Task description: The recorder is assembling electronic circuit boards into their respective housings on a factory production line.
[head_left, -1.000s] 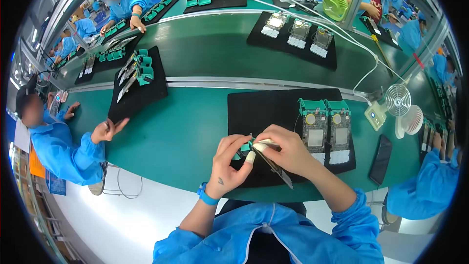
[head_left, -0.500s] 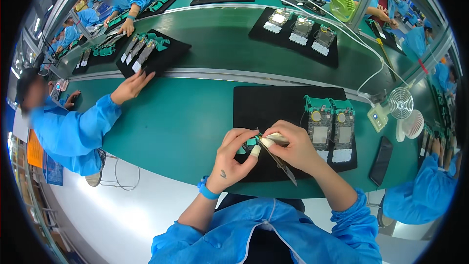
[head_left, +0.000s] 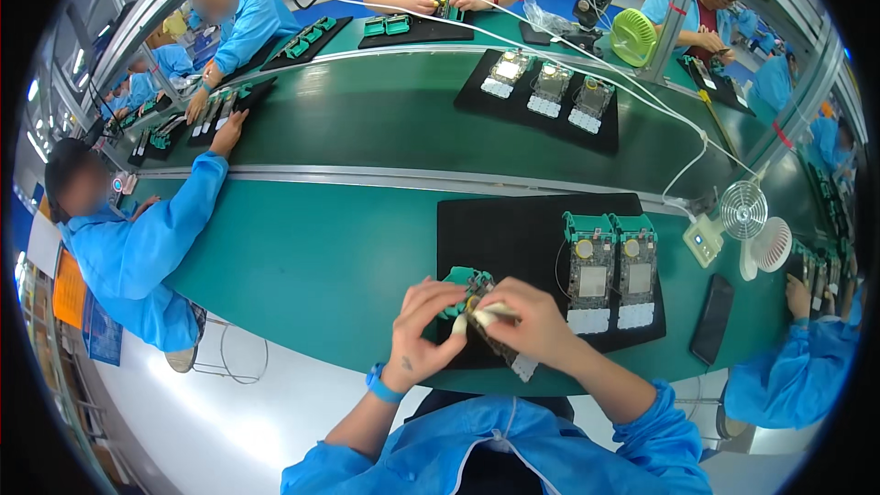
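1. Left hand [head_left: 420,330]: thumb and fingers pinching one circuit board [head_left: 503,348] near its green bracket [head_left: 467,276]; right hand [head_left: 530,319]: fingertips pressed together on its side.
2. That board tilts over the black mat [head_left: 500,229]; I can't tell whether its bracket is fully seated.
3. Rightward, two flat boards [head_left: 589,282], bracketed already; the held one looks unfinished.
4. Beyond: one phone [head_left: 711,319], two pale fans [head_left: 743,209].

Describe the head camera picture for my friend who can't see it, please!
A person's left hand and right hand hold a circuit board with a green plastic part over a black mat on a green table. Two similar boards lie on the mat to the right, near a dark phone. Co-workers in blue are nearby.
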`<state>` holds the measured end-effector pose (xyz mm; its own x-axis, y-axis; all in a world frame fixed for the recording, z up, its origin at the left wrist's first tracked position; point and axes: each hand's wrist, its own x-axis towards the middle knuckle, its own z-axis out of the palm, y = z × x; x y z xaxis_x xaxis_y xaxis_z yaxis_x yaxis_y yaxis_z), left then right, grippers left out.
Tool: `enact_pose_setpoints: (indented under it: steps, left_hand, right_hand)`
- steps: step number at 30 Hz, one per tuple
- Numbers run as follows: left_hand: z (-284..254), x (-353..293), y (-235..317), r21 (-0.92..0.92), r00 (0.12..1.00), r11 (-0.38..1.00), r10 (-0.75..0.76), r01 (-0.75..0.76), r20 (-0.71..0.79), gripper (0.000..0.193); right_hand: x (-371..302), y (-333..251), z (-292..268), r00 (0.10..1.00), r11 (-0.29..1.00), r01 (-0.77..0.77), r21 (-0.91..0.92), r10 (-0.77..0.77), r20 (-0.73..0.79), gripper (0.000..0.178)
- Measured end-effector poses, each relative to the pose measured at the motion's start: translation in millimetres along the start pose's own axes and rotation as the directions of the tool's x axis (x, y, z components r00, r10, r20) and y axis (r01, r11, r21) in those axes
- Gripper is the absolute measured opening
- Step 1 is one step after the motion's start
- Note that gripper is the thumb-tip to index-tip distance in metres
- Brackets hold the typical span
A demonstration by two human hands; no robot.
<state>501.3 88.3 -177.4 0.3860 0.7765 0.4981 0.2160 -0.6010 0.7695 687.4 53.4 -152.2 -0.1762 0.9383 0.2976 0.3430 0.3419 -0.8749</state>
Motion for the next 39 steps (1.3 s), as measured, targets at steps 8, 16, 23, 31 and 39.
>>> enact_pose_setpoints:
  steps: [8, 16, 23, 31, 39]
  left_hand:
    - [3, -46, 19, 0.308, 0.977, 0.928, -0.183, 0.209, -0.110, 0.044]
    - [16, -44, 26, -0.701, 0.839, 0.558, -0.533, 0.445, 0.109, 0.045]
    - [38, -32, 24, -0.712, 0.849, 0.563, -0.520, 0.419, 0.088, 0.045]
    - [8, -20, 22, -0.670, 0.832, 0.553, -0.525, 0.495, 0.181, 0.046]
    - [3, -17, 29, -0.640, 0.797, 0.533, -0.563, 0.553, 0.219, 0.048]
  right_hand:
    - [-12, 7, 21, 0.939, 0.867, 0.344, -0.360, -0.321, 0.122, 0.028]
    - [-22, 0, 20, 0.914, 0.825, 0.403, -0.397, -0.384, 0.132, 0.029]
    - [-30, 11, 7, 0.948, 0.829, 0.298, -0.473, -0.316, 0.042, 0.031]
    - [-17, 0, 7, 0.948, 0.832, 0.316, -0.456, -0.302, 0.104, 0.035]
    - [-21, 2, 12, 0.945, 0.844, 0.306, -0.440, -0.324, 0.036, 0.035]
